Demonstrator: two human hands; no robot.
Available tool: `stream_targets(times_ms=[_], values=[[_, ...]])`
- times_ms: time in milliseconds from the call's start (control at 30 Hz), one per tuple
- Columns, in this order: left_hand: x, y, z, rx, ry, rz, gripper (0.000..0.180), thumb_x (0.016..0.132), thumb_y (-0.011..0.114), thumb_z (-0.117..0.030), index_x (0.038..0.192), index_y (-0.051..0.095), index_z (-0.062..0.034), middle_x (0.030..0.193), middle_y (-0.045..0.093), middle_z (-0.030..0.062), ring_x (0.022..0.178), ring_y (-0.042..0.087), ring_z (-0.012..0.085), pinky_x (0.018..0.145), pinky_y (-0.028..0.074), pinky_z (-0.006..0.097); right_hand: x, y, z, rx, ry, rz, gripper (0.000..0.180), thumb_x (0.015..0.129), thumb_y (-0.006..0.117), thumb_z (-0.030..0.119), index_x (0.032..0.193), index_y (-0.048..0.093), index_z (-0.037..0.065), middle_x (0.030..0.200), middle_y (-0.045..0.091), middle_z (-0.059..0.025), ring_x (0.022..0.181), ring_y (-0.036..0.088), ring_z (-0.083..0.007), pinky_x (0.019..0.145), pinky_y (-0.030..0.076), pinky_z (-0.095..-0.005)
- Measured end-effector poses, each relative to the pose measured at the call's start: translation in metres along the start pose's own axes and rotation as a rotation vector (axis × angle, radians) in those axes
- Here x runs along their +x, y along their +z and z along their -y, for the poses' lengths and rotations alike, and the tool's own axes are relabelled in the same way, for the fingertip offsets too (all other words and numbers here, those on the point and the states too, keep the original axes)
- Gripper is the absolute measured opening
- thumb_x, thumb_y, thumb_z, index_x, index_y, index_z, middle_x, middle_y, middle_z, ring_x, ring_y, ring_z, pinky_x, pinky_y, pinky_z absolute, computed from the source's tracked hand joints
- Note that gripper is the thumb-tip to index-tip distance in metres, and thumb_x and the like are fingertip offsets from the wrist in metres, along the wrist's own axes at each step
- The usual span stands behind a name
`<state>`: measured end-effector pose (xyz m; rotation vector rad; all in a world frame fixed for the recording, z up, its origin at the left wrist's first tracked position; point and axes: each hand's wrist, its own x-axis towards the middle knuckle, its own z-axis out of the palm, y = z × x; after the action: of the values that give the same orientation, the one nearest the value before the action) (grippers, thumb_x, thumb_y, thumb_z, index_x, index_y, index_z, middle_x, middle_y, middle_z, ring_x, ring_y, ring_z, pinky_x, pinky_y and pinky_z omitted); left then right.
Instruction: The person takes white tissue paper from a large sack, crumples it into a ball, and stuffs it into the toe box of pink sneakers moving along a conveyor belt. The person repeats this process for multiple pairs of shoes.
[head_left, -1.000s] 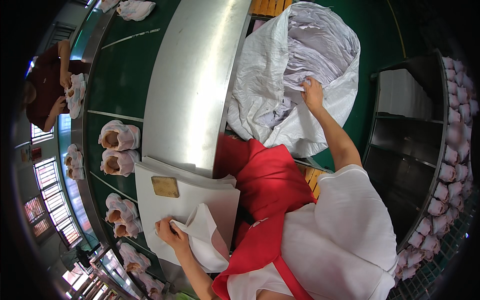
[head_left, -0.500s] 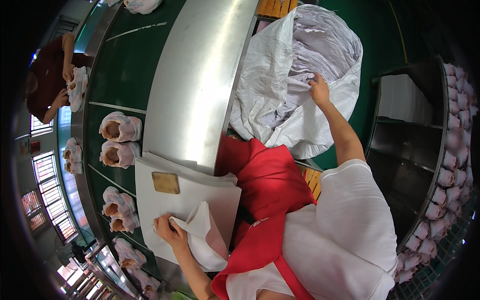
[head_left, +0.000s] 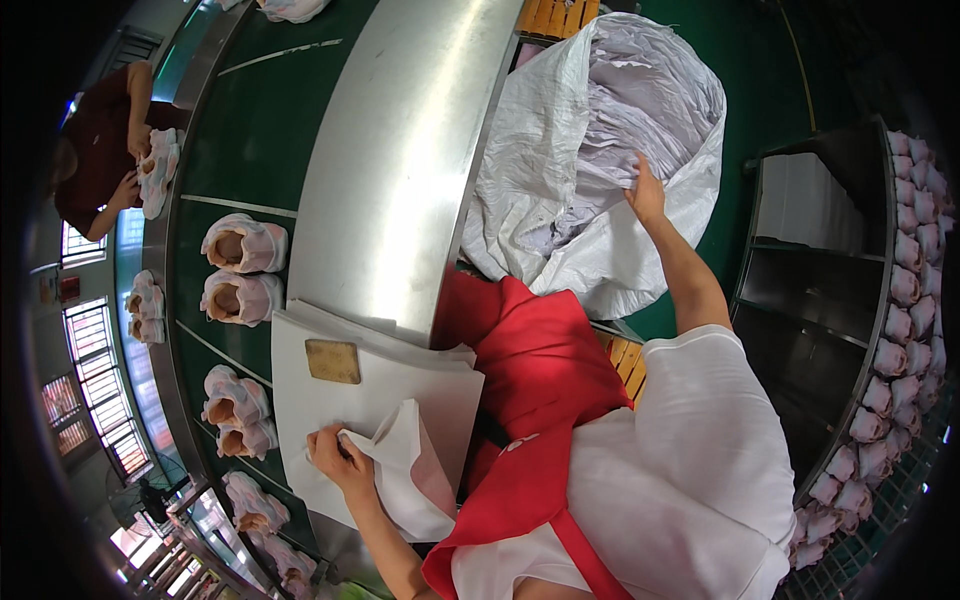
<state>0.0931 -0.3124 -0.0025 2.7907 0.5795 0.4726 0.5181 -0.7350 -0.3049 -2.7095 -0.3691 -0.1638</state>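
Observation:
My left hand (head_left: 341,462) has its fingers curled over the edge of a thin white sheet (head_left: 397,440), which is folded up in a peak. Beneath it lies a stack of larger white sheets (head_left: 290,375) on the metal table, with a tan rectangular block (head_left: 332,361) on top near my left hand. My right hand (head_left: 645,192) reaches into a large white woven sack (head_left: 530,130). Its thumb and forefinger are apart and touch the crumpled, thin pale-lilac sheets (head_left: 640,110) packed inside; some fingers are hidden.
A metal table (head_left: 400,150) runs away beside a green conveyor (head_left: 245,150) carrying pairs of pale shoes (head_left: 243,270). Across it, a person (head_left: 110,140) handles a shoe (head_left: 158,173). At right stands a dark rack (head_left: 820,290) with many wrapped pale bundles (head_left: 900,285) beyond.
My right hand has shifted slightly down and right against the sheets in the sack, its fingers straighter. Pairs of shoes on the conveyor have moved slightly away. My left hand stays put.

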Motion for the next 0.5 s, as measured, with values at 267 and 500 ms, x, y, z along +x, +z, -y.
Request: stream_targets(times_ms=[267, 500], values=[[0.002, -0.003, -0.003, -0.052, 0.034, -0.023, 0.011, 0.076, 0.047, -0.009, 0.075, 0.054, -0.0001, 0.069, 0.052, 0.0131, 0.062, 0.046, 0.0306, 0.062, 0.036, 0.038, 0.029, -0.079, 0.043, 0.071, -0.132, 0.135, 0.021, 0.074, 0.055, 0.022, 0.081, 0.058, 0.002, 0.073, 0.061, -0.0189, 0.074, 0.059, -0.0365, 0.067, 0.045, -0.0449], [-0.004, -0.009, -0.002, -0.145, 0.011, -0.071, 0.007, 0.069, 0.054, -0.006, 0.074, 0.055, -0.0014, 0.068, 0.053, 0.0118, 0.06, 0.046, 0.0298, 0.06, 0.036, 0.037, 0.068, -0.21, 0.122, 0.359, -0.214, 0.066, 0.032, 0.08, 0.057, 0.029, 0.091, 0.063, 0.0, 0.074, 0.063, -0.0204, 0.067, 0.062, -0.0321, 0.064, 0.046, -0.0396]])
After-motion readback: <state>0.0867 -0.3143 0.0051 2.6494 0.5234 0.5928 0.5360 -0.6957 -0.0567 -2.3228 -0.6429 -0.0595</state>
